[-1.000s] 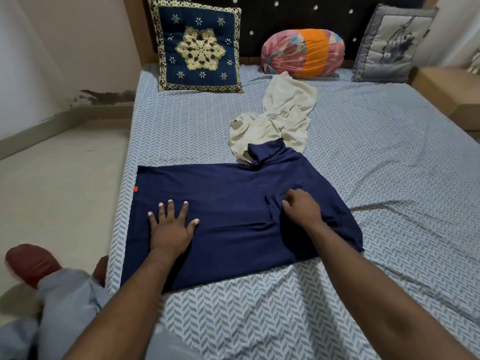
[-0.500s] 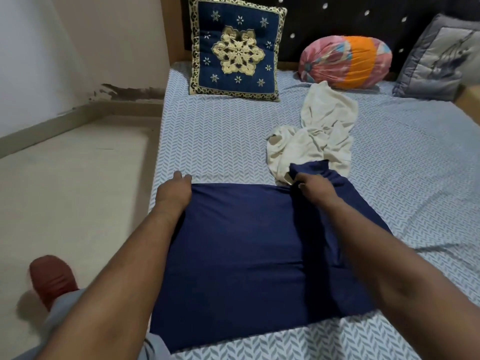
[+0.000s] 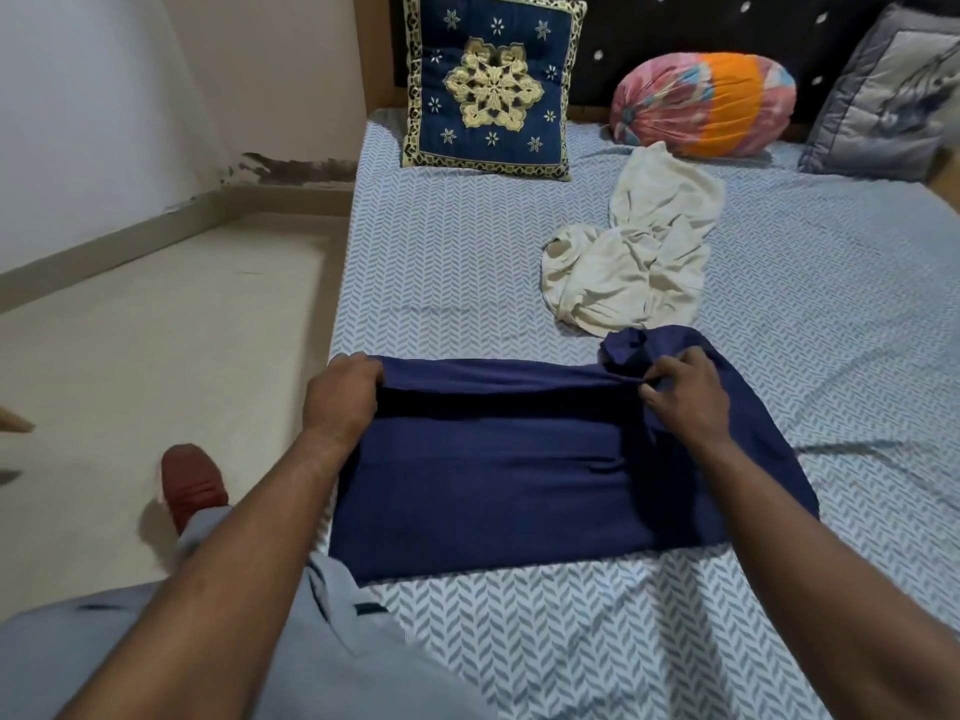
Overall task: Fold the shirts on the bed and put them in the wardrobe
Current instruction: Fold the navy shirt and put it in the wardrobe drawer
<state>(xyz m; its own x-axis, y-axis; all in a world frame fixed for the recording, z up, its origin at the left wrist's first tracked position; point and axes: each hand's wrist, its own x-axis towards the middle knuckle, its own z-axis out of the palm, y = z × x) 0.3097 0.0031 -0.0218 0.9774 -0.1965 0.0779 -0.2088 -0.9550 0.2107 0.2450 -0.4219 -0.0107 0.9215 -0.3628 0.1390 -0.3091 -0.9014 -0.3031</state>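
Bed (image 3: 457, 262), left side: navy shirt (image 3: 493, 485), far edge raised, gripped by left hand (image 3: 340, 394), right hand (image 3: 685, 392).

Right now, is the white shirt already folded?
No, the white shirt lies crumpled on the bed, beyond the blue shirt.

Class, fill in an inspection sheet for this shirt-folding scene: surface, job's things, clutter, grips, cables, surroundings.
Surface: bed under a patterned sheet, creased at the right.
Job's things: navy shirt spread out, far edge lifted; cream shirt crumpled just beyond it.
Clutter: blue cushion, pink-orange bolster and grey cushion along the headboard.
Grips: left hand and right hand each hold the navy shirt's far edge.
Cables: nothing seen.
Surroundings: pale floor at left; wardrobe not in view.
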